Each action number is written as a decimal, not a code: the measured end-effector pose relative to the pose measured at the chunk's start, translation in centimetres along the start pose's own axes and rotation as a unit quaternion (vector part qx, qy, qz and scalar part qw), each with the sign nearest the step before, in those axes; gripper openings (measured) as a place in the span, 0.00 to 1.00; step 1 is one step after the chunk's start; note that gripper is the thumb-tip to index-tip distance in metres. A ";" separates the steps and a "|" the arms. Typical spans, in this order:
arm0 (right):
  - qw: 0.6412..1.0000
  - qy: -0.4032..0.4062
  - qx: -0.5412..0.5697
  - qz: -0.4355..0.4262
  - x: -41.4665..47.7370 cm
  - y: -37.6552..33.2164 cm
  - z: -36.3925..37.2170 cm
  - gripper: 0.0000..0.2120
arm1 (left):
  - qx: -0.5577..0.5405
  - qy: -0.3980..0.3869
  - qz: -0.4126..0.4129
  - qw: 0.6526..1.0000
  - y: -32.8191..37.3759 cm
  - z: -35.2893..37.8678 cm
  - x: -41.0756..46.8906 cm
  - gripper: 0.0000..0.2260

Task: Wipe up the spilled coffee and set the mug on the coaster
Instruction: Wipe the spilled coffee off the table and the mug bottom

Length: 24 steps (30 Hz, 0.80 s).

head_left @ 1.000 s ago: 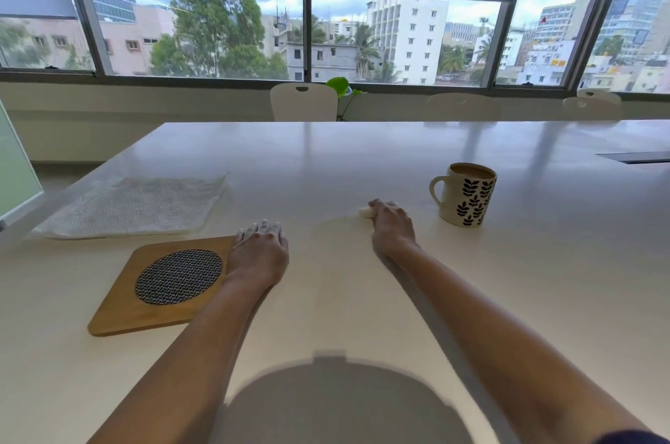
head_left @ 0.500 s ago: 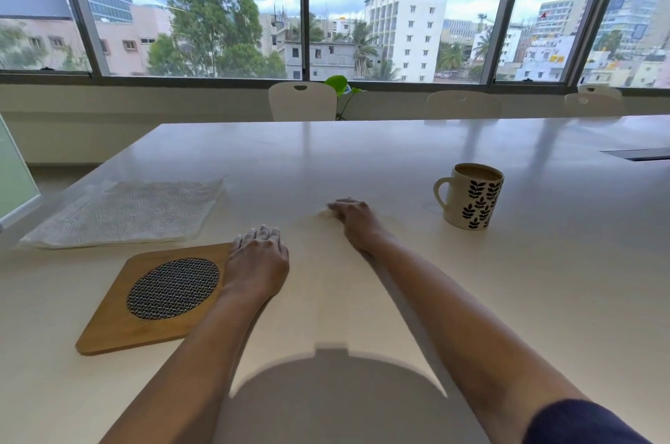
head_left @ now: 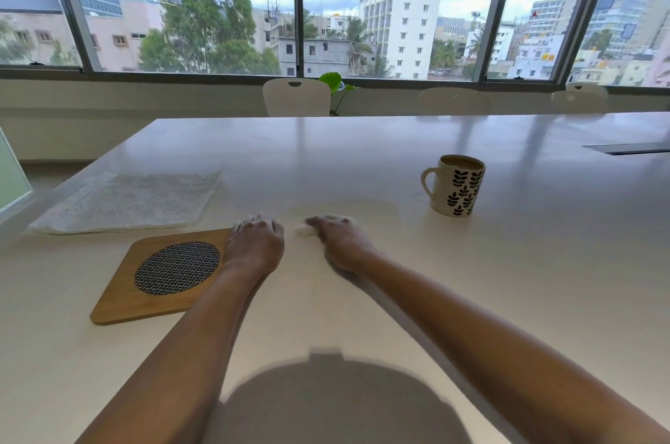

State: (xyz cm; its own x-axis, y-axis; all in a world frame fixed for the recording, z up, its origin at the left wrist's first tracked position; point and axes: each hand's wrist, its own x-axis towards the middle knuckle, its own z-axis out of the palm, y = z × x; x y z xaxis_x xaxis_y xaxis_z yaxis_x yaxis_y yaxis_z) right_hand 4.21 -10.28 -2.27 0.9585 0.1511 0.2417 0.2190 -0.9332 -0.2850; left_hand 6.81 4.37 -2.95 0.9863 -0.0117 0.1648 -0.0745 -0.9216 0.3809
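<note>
Pale table (head_left: pixel 507 298) w/ window-side chairs (head_left: pixel 296 97)

One mug (head_left: pixel 457 185), one wooden coaster (head_left: pixel 159 276), one folded towel (head_left: pixel 127 202), four chairs (head_left: pixel 296 97), two hands (head_left: pixel 253 249).

coaster (head_left: pixel 159 275) left on table (head_left: pixel 507 280) | towel (head_left: pixel 127 200) behind it | mug (head_left: pixel 457 185) far right (off coaster) | wad (head_left: pixel 304 229), probably tissue, between

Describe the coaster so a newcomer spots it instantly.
On the long pale table, look at the near left part, just in front of the folded white towel. The coaster is a square wooden board with a dark woven disc in its centre; the left hand rests on its right edge.
</note>
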 end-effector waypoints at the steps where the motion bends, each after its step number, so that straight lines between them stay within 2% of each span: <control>1: 0.999 -0.015 0.022 -0.040 -0.9 -1.1 0.1 0.25 | -0.030 0.003 -0.016 0.999 0.1 -0.2 -0.2 0.18; 4: 0.983 -0.060 0.079 -0.157 -4.2 -3.3 0.0 0.23 | -0.064 0.009 -0.044 0.997 0.1 -0.8 -0.2 0.19; 6: 0.968 -0.081 0.091 -0.219 -6.9 -3.3 -0.6 0.20 | -0.070 0.002 -0.054 0.996 0.1 -1.2 -0.4 0.24; 9: 0.952 -0.125 0.082 -0.267 -10.1 -1.4 -2.0 0.19 | -0.059 -0.004 -0.045 0.997 0.1 -0.9 -0.4 0.26; 13: 0.965 -0.112 0.083 -0.224 -10.7 2.8 -3.9 0.18 | -0.059 -0.007 -0.041 0.997 0.1 -0.8 -1.0 0.21; 16: 0.989 -0.041 0.074 -0.120 -8.9 6.1 -4.3 0.16 | -0.071 0.002 -0.047 0.996 0.2 -0.8 -1.8 0.20; 19: 0.998 0.017 0.055 -0.034 -7.0 6.2 -3.0 0.17 | -0.054 0.012 -0.051 0.997 0.3 -0.9 -2.6 0.21; 21: 0.998 0.031 0.052 -0.030 -6.4 4.4 -2.1 0.19 | -0.066 0.020 -0.049 0.996 0.3 -0.5 -2.8 0.20; 24: 0.991 0.000 0.086 -0.099 -7.5 0.5 -1.5 0.20 | -0.059 0.015 -0.046 0.997 0.3 -0.5 -3.1 0.21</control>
State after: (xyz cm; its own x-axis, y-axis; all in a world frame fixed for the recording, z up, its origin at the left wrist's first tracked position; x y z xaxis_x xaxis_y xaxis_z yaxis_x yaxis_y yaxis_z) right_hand -3.12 -12.40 -2.88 0.8939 0.3256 0.3080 0.4304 -0.8156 -0.3868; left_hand 3.68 4.34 -2.88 0.9852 0.0834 0.1500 -0.0026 -0.8666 0.4991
